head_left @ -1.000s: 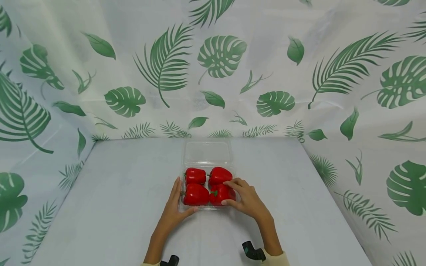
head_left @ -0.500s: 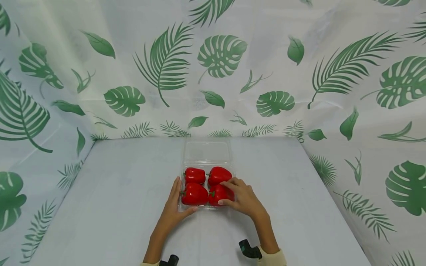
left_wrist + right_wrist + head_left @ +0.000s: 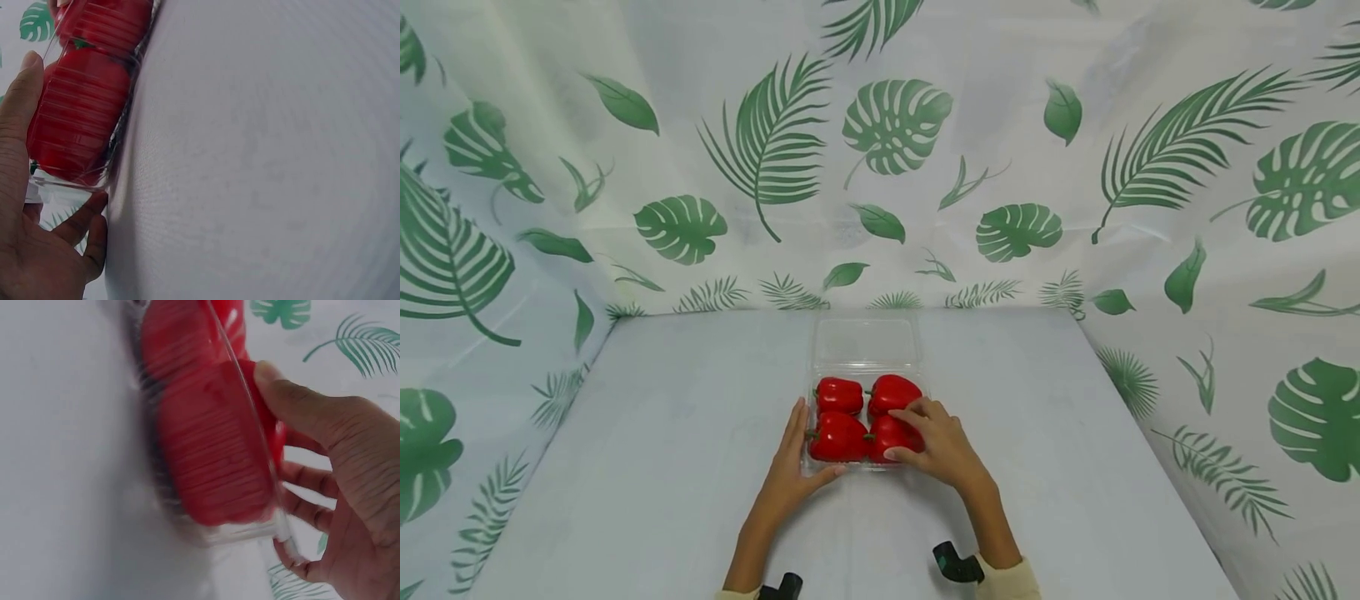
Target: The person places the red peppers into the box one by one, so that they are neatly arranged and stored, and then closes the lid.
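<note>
In the head view, several red bell peppers sit in two rows in a clear plastic clamshell box (image 3: pixel 847 468). My right hand (image 3: pixel 945 447) grips the front right bell pepper (image 3: pixel 891 437), thumb at its front and fingers over its top. The right wrist view shows the thumb on this bell pepper (image 3: pixel 215 450) above the box's rim. My left hand (image 3: pixel 790 477) lies at the box's front left corner, straight fingers along the left side and thumb across the front. Behind that thumb, the front left bell pepper (image 3: pixel 81 112) shows through the ribbed wall in the left wrist view.
The box's clear lid (image 3: pixel 867 342) lies folded back towards the rear wall. All of this stands on a white table (image 3: pixel 685 450), enclosed by white sheets with green leaf prints (image 3: pixel 898 125). Black wrist mounts (image 3: pixel 957 562) show near both sleeves.
My right hand has shifted slightly left with the front right bell pepper, whose stem has turned from facing up to facing left. The left hand stays in place.
</note>
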The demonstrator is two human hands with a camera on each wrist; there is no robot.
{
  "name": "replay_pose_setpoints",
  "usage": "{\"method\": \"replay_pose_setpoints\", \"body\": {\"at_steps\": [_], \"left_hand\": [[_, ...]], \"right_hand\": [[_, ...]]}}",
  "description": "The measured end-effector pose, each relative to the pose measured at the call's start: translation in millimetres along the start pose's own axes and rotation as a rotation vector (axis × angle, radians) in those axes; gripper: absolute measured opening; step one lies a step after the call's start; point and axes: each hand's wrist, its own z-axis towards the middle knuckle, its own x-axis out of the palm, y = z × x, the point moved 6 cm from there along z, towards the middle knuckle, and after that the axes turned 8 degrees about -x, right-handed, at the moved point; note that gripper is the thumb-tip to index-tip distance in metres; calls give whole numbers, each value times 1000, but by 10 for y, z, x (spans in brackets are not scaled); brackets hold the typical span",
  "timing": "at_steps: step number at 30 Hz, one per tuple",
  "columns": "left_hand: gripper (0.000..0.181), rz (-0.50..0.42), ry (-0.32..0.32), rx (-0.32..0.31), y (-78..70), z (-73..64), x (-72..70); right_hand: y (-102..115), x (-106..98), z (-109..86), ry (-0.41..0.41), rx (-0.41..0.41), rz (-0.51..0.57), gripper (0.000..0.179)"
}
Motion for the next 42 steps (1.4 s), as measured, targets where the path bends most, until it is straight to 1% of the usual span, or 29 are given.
{"method": "replay_pose_setpoints", "body": {"at_steps": [2,5,10,14,19,24,28,32,37,39,42], "left_hand": [[111,-3,6,-2,0,1,8],[111,5,-1,1,-4,4,3],[110,14,-13,4,2,15,-15],[111,16,-5,3,18,10,-7],[111,14,-13,10,25,8,-12],[111,19,-15,12,19,14,-21],[111,2,-6,16,7,26,-23],[111,-5,-6,27,-6,43,-29],[111,-6,-12,32,-9,46,-29],[112,-11,-9,27,-6,43,-26],[112,-25,-2,14,9,36,-19]], "right_hand": [[-20,19,-18,-7,18,-2,62],[-51,34,-40,-37,38,25,66],[-63,13,-52,-100,27,92,64],[-72,4,-65,-92,36,117,65],[-67,-7,-72,-88,36,144,65],[-50,-18,-79,-100,26,127,66],[-36,-46,-85,-119,21,108,67],[-31,-82,-87,-146,7,106,64],[-50,-79,-103,-180,3,130,56],[-58,-74,-108,-200,-1,157,52],[-84,-68,-114,-245,-11,232,42]]}}
